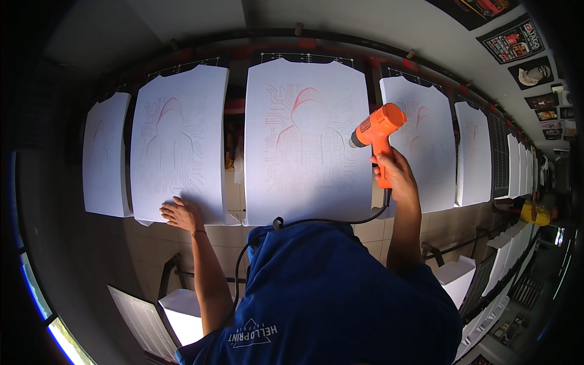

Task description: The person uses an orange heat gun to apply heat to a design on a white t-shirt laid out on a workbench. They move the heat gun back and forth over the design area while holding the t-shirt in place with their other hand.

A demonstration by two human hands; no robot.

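Note:
In my right hand [398,172] is an orange heat gun [382,129], gripped by its handle. Its nozzle points left over a white shirt panel [304,201] printed with a hooded figure and circuit lines in red and grey. A black cord [328,220] runs from the handle across my front to the left. My left hand [180,214] rests with fingers spread on the lower edge of the neighbouring printed shirt panel [158,146]. That panel carries the same hooded design.
More printed white panels lie on dark boards left [108,164] and right [420,176] along the row. A metal rail [340,38] runs behind them. Behind me stand other boards [143,319] and white panels. Posters [514,41] hang on the right wall.

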